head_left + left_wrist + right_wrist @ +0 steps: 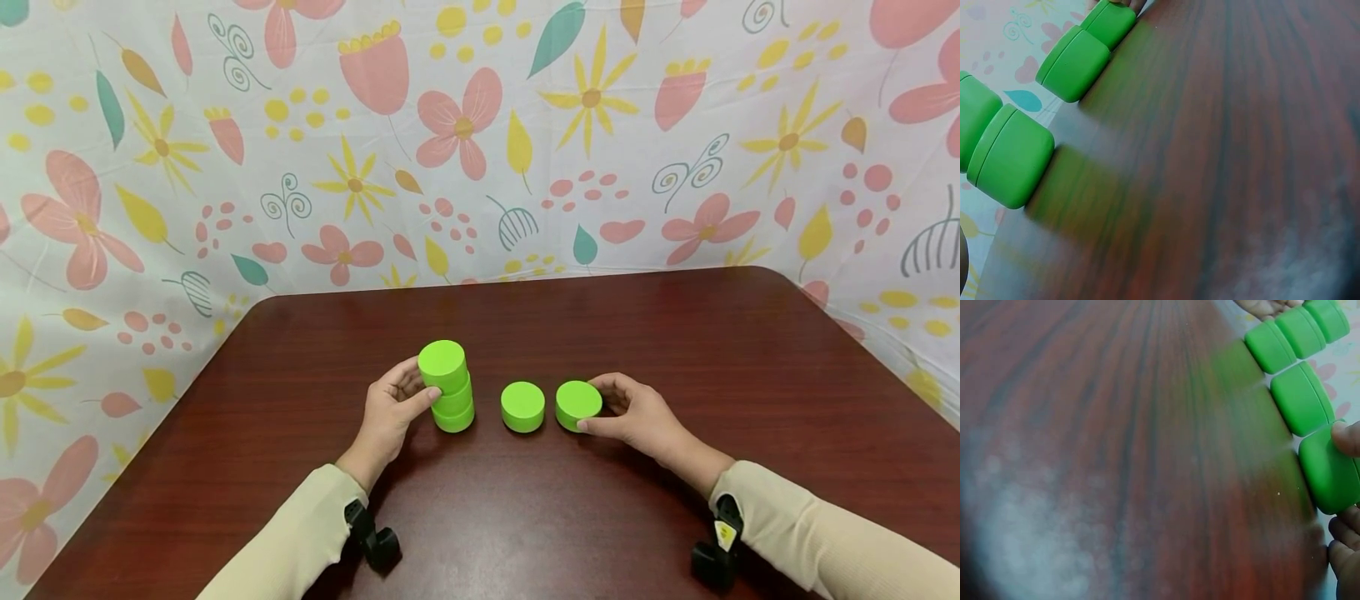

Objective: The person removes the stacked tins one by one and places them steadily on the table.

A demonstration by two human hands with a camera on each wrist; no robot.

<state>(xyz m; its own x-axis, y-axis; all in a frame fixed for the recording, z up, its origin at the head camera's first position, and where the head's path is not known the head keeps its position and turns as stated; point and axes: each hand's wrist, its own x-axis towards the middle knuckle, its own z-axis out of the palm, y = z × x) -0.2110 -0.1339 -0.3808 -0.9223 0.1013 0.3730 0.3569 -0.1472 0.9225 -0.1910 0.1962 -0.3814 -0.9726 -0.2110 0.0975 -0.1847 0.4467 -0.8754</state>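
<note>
Several lime-green round lidded containers stand in a row on the table. At the left is a stack of three, whose top container (442, 364) sits slightly offset toward the left. My left hand (386, 412) grips the stack's upper part, thumb in front near the joint between the top and middle containers, fingers partly hidden behind. A single container (522, 408) stands untouched in the middle. Just right of it, my right hand (637, 417) holds another container (578, 407) between thumb and fingers; the right wrist view shows that thumb (1347, 437) on its side.
The dark reddish-brown wooden table (525, 517) has rounded far corners. Behind it hangs a white cloth (465, 233) printed with flowers and leaves. Black wrist devices (372, 537) are strapped over both pale sleeves.
</note>
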